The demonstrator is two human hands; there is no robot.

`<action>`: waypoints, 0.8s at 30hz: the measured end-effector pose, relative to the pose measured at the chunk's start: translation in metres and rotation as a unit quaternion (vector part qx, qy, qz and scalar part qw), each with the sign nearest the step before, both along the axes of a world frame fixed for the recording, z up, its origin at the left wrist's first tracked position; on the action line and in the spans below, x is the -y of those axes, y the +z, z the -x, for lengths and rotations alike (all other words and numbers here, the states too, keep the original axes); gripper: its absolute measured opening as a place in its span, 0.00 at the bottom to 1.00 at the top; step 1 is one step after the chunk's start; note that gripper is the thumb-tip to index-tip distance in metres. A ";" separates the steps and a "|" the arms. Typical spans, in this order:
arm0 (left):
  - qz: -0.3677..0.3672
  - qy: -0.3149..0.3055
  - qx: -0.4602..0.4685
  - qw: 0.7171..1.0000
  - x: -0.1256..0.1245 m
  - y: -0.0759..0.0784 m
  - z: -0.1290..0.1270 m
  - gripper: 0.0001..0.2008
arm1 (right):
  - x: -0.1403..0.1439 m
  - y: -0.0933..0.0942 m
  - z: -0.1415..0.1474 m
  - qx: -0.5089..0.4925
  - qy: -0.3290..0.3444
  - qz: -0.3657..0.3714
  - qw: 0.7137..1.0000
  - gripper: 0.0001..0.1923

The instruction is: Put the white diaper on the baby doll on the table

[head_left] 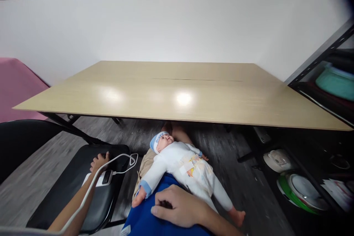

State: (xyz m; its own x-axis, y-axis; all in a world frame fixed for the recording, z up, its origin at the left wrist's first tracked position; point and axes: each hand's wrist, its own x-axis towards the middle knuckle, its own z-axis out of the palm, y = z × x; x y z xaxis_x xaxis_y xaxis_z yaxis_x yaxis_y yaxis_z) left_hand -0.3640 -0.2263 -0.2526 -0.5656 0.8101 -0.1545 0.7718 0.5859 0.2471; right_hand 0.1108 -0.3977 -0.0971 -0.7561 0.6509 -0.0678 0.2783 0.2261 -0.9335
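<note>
Just beyond the loosely curled, empty right hand (177,206), the baby doll (188,166); left hand (99,161) open on the chair (69,180).

Baby doll (184,164) on lap, right hand (177,206) beside it (left hand (99,161) on chair (69,184))

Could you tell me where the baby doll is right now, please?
In the head view the baby doll lies face up on the person's lap, below the table's near edge, just beyond the right hand.
</note>
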 end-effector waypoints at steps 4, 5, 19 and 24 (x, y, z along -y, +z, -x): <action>0.015 0.013 -0.002 1.000 0.024 -0.005 -0.005 0.48 | 0.000 0.000 -0.001 0.000 -0.001 -0.004 1.000 0.19; 0.013 0.008 -0.003 1.000 0.030 -0.006 -0.008 0.48 | 0.000 0.000 -0.001 -0.002 -0.001 -0.003 1.000 0.19; 0.035 -0.344 0.015 0.938 -0.023 0.006 0.013 0.51 | -0.005 0.002 -0.003 -0.010 -0.015 0.008 1.000 0.18; 0.062 -0.363 0.012 0.930 -0.042 0.010 0.018 0.43 | -0.005 0.002 -0.003 -0.004 -0.018 0.011 1.000 0.18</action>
